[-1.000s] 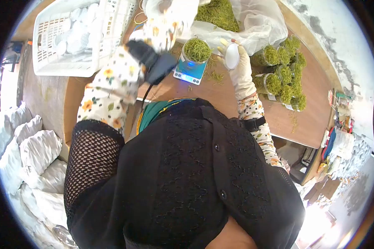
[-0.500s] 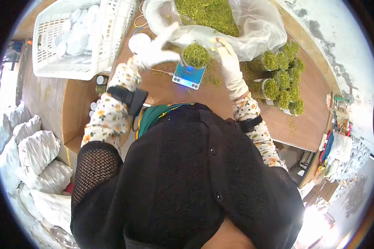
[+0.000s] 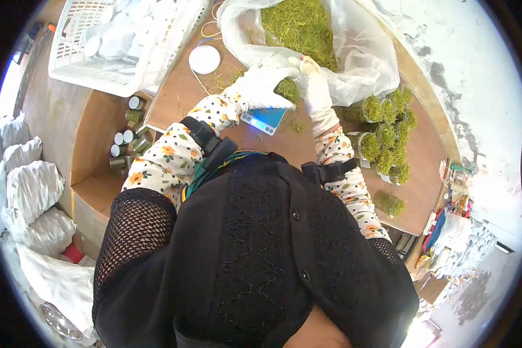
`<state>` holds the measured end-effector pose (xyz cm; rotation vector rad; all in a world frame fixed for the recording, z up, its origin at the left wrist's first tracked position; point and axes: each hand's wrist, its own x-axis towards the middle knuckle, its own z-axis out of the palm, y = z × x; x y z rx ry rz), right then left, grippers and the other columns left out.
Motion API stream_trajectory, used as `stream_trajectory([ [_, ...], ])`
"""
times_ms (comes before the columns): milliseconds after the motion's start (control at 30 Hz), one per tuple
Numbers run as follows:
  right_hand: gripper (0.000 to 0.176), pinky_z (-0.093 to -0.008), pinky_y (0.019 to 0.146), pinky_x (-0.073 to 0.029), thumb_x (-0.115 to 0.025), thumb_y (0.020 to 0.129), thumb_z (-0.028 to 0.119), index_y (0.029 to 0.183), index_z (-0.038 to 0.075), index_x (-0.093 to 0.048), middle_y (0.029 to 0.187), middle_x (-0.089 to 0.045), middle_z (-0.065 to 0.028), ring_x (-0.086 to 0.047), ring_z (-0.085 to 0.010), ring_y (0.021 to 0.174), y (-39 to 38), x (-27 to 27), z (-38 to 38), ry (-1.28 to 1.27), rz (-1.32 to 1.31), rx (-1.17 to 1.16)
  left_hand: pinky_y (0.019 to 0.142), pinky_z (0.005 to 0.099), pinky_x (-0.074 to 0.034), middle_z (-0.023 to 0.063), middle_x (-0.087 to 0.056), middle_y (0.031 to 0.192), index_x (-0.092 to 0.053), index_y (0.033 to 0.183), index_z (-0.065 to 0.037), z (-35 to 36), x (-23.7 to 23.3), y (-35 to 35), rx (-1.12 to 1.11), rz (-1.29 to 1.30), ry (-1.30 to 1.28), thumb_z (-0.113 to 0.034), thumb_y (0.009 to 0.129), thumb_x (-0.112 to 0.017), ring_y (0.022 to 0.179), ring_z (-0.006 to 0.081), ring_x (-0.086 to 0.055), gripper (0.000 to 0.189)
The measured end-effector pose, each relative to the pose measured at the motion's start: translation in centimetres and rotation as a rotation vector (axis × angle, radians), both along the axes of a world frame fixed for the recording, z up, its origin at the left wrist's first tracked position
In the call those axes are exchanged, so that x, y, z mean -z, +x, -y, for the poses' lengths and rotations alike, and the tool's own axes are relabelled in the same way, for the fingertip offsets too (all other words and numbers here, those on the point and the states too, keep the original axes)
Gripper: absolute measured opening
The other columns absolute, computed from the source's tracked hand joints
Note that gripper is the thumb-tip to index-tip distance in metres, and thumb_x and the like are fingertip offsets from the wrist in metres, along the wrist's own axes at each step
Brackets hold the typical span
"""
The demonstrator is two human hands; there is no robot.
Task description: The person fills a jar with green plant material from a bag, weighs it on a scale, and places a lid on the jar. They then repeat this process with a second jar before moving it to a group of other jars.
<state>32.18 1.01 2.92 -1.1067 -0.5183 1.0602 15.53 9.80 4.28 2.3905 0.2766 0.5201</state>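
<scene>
My gloved left hand [image 3: 265, 87] is wrapped round the left side of a jar of green moss-like strands [image 3: 287, 90] on a small blue scale [image 3: 265, 120]. The glove hides most of the jar. My gloved right hand [image 3: 314, 87] is just right of the jar, at the near edge of a clear plastic bag [image 3: 359, 72]. Its fingertips are pressed together; anything between them is too small to make out. A heap of the same green strands [image 3: 298, 29] lies in the bag.
Several filled jars [image 3: 385, 136] stand at the right, with one more jar [image 3: 388, 204] nearer me. A white basket [image 3: 98, 81] of lids is at the upper left. Beside it are a round white object [image 3: 205, 59] with a cable and an open box [image 3: 93, 151] with several jars.
My left hand has moved right and closed round the jar on the scale. The view has shifted, bringing more of the open box and a single jar at the lower right into sight.
</scene>
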Motion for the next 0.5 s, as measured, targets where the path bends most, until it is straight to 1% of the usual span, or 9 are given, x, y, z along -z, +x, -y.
stream_trajectory([
  [33, 0.033, -0.0295, 0.091, -0.048, -0.054, 0.096, 0.013, 0.125, -0.001, -0.050, 0.114, -0.064, -0.0125, -0.060, -0.0186, 0.103, -0.3, -0.3, 0.0, 0.001, 0.001, 0.000, 0.113, 0.0465, -0.026, 0.0083, -0.046, 0.142, -0.054, 0.131, -0.013, 0.1, -0.1, -0.1, 0.028, 0.035, -0.027, -0.043, 0.071, -0.076, 0.135, 0.0311, -0.036, 0.070],
  [67, 0.039, -0.0337, 0.090, -0.050, -0.050, 0.098, 0.018, 0.130, -0.003, -0.042, 0.119, -0.061, -0.0181, -0.061, -0.0240, 0.103, -0.5, -0.2, -0.1, 0.016, 0.015, 0.006, 0.112, 0.0465, -0.027, 0.0082, -0.049, 0.138, -0.058, 0.125, -0.013, 0.3, -0.2, -0.2, 0.032, 0.084, -0.012, -0.041, 0.073, -0.074, 0.133, 0.0308, -0.039, 0.061],
  [133, 0.039, -0.0330, 0.091, -0.050, -0.050, 0.098, 0.017, 0.131, -0.003, -0.042, 0.120, -0.061, -0.0175, -0.061, -0.0230, 0.104, -0.8, -0.6, 0.1, -0.001, 0.051, 0.018, 0.109, 0.0466, -0.029, 0.0080, -0.055, 0.131, -0.066, 0.113, -0.012, 0.7, -0.5, -0.4, 0.041, 0.179, 0.017, -0.036, 0.076, -0.071, 0.127, 0.0303, -0.045, 0.044],
  [200, 0.039, -0.0326, 0.092, -0.050, -0.049, 0.098, 0.017, 0.131, -0.003, -0.043, 0.121, -0.061, -0.0167, -0.061, -0.0221, 0.104, -0.8, -0.7, 0.1, -0.008, 0.068, 0.025, 0.107, 0.0468, -0.031, 0.0085, -0.060, 0.124, -0.069, 0.102, -0.011, 0.2, -0.4, 0.1, 0.123, 0.196, -0.125, -0.033, 0.078, -0.069, 0.122, 0.0300, -0.049, 0.033],
  [233, 0.039, -0.0325, 0.092, -0.049, -0.049, 0.098, 0.017, 0.131, -0.003, -0.043, 0.121, -0.061, -0.0162, -0.060, -0.0217, 0.105, -0.8, -0.4, 0.1, -0.006, 0.067, 0.026, 0.106, 0.0469, -0.032, 0.0087, -0.062, 0.120, -0.071, 0.096, -0.010, 0.0, -0.2, 0.2, 0.163, 0.204, -0.196, -0.032, 0.078, -0.068, 0.119, 0.0298, -0.052, 0.028],
  [333, 0.037, -0.0295, 0.095, -0.046, -0.053, 0.097, 0.015, 0.128, -0.004, -0.046, 0.120, -0.062, -0.0145, -0.059, -0.0179, 0.108, -0.7, -0.1, 0.2, 0.001, 0.052, 0.025, 0.103, 0.0455, -0.034, 0.0086, -0.066, 0.111, -0.071, 0.090, -0.010, 0.2, 0.8, 0.3, 0.064, 0.313, -0.101, -0.030, 0.077, -0.068, 0.111, 0.0292, -0.057, 0.024],
  [367, 0.036, -0.0280, 0.097, -0.044, -0.055, 0.097, 0.014, 0.127, -0.004, -0.048, 0.119, -0.063, -0.0139, -0.058, -0.0162, 0.110, -0.8, 0.0, 0.3, 0.003, 0.044, 0.027, 0.103, 0.0460, -0.034, 0.0088, -0.064, 0.114, -0.071, 0.090, -0.010, 0.2, 1.1, 0.2, 0.018, 0.239, -0.067, -0.030, 0.077, -0.067, 0.114, 0.0296, -0.055, 0.024],
  [433, 0.036, -0.0307, 0.096, -0.046, -0.050, 0.098, 0.015, 0.129, -0.003, -0.048, 0.121, -0.061, -0.0131, -0.058, -0.0186, 0.109, -1.2, -0.1, 0.4, -0.021, 0.086, 0.061, 0.105, 0.0471, -0.032, 0.0090, -0.062, 0.120, -0.072, 0.089, -0.012, 0.4, 1.1, 0.0, -0.070, 0.091, -0.002, -0.032, 0.077, -0.067, 0.119, 0.0305, -0.052, 0.023],
  [500, 0.036, -0.0320, 0.096, -0.046, -0.048, 0.098, 0.015, 0.130, -0.002, -0.048, 0.121, -0.061, -0.0126, -0.058, -0.0196, 0.109, -1.4, -0.3, 0.6, -0.046, 0.114, 0.086, 0.105, 0.0522, -0.032, 0.0054, -0.054, 0.130, -0.073, 0.090, -0.018, 0.5, 0.8, 0.2, -0.111, -0.041, 0.113, -0.035, 0.079, -0.066, 0.129, 0.0347, -0.041, 0.022],
])
